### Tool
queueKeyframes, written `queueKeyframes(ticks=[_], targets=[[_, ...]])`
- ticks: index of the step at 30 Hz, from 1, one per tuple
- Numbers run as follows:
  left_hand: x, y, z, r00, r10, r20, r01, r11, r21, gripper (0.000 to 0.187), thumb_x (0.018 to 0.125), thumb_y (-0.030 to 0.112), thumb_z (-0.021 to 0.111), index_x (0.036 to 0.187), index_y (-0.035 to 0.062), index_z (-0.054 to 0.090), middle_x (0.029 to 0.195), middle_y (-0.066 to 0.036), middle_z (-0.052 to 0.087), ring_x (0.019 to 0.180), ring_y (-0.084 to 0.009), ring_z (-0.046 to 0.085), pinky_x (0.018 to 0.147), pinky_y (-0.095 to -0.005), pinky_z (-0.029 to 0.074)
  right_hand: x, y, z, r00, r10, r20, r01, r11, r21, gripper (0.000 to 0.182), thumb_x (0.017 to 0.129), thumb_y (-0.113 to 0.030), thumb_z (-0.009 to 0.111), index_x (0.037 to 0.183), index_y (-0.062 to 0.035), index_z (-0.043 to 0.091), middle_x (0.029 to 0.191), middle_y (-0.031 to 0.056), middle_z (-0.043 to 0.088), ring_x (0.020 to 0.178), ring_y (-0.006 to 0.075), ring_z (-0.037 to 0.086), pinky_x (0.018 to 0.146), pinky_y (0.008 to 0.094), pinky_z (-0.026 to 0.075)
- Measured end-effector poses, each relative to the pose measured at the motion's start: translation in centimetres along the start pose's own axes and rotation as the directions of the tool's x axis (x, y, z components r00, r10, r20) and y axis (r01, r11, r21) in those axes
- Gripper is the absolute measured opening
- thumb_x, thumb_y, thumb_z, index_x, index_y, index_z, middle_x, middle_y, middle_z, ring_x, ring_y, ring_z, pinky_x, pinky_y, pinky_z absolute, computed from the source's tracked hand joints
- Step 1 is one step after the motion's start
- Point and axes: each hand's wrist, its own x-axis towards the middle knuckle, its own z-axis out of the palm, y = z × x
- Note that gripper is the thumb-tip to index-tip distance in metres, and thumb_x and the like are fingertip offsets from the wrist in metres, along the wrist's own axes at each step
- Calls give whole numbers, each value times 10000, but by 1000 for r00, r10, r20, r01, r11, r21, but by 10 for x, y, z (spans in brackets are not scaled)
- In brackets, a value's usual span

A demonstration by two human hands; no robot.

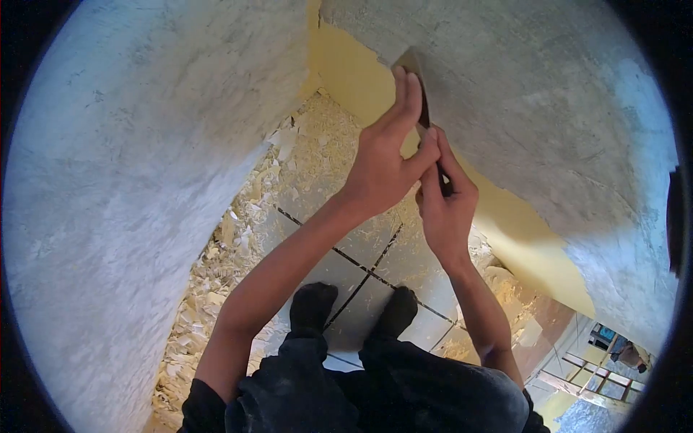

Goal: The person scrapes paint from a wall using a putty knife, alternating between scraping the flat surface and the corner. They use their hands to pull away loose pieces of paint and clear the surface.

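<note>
While your right grip is closed around the handle of the scraper, your left grip is unclenched, its extended fingers lying against the blade and its thumb reaching to your right fingers. The scraper is in front of you, just above your hands in view, its blade tilted against the right-hand wall. That wall shows rough grey across most of its face, with a smooth yellow band along its lower part; the blade is at the ragged border where grey meets yellow. To your left, the other wall is mottled grey and whitish, and the two walls meet at a corner beyond your left hand. Below, pale yellow flakes lie thick along the foot of the left wall and more finely scattered toward the corner, over the grey tile floor, where dark joints cross between and ahead of your feet. Your dark-covered feet stand apart on the tiles, beneath your dark trousers. At lower right, a lattice-like frame sits near small objects you can't make out clearly.
</note>
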Motion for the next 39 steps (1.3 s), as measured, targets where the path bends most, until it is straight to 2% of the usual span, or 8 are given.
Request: queueKeyframes(ticks=[3,5,8,11,17,22,32,39], targets=[[-1,-8,2,986,164,-4,-160,963,215,661,887,87,619,1459,-33,309,1470,-270,373,1287,-222,472,943,-308,475,11,14,10,999,-19,-26,20,999,31,397,942,-54,553,1336,-6,531,1182,152,662,991,118,605,849,262,485],[-1,-5,-3,998,-58,-10,58,998,-22,665,874,110,609,1427,-93,302,1466,-366,258,1387,-410,284,1098,-408,334,12,17,14,995,-95,-39,95,995,1,401,937,-49,555,1335,-7,531,1183,160,661,1009,122,606,863,267,482],[-9,2,-3,999,33,42,-32,999,-19,661,873,103,606,1425,-97,303,1464,-367,260,1388,-413,282,1098,-409,333,-1,11,12,960,-278,-35,272,955,-117,397,935,-48,555,1329,-2,535,1206,168,650,1075,146,600,905,281,468],[-1,-7,3,995,101,22,-102,992,74,659,878,100,598,1431,-92,295,1464,-365,264,1388,-414,281,1104,-407,323,2,20,11,996,-38,-85,40,999,23,392,934,-45,548,1324,0,539,1223,174,640,1109,167,598,934,296,461],[-9,2,-2,998,32,48,-32,999,-5,673,879,119,602,1437,-84,287,1457,-374,272,1384,-431,277,1103,-415,324,3,15,13,965,-259,-35,254,960,-117,387,928,-46,555,1311,3,550,1215,186,642,1090,179,613,934,307,465],[-3,-7,0,1000,25,-10,-25,999,43,660,877,122,604,1427,-90,305,1453,-372,283,1385,-426,282,1103,-417,324,16,19,18,997,-66,-28,66,998,4,377,918,-52,570,1292,4,566,1184,195,653,1059,187,630,913,311,472],[0,-8,-6,996,-84,-18,83,995,-58,668,862,114,617,1416,-103,313,1448,-365,295,1377,-415,306,1100,-418,333,14,8,18,992,-128,4,129,991,-25,374,932,-67,567,1298,10,558,1162,167,673,1067,153,615,908,282,467],[7,-12,-6,1000,23,18,-24,997,74,665,855,112,618,1408,-110,321,1428,-372,322,1354,-418,345,1077,-414,366,18,15,21,997,-67,-22,68,997,34,387,928,-77,574,1304,13,553,1178,193,660,1057,177,625,921,297,468]])
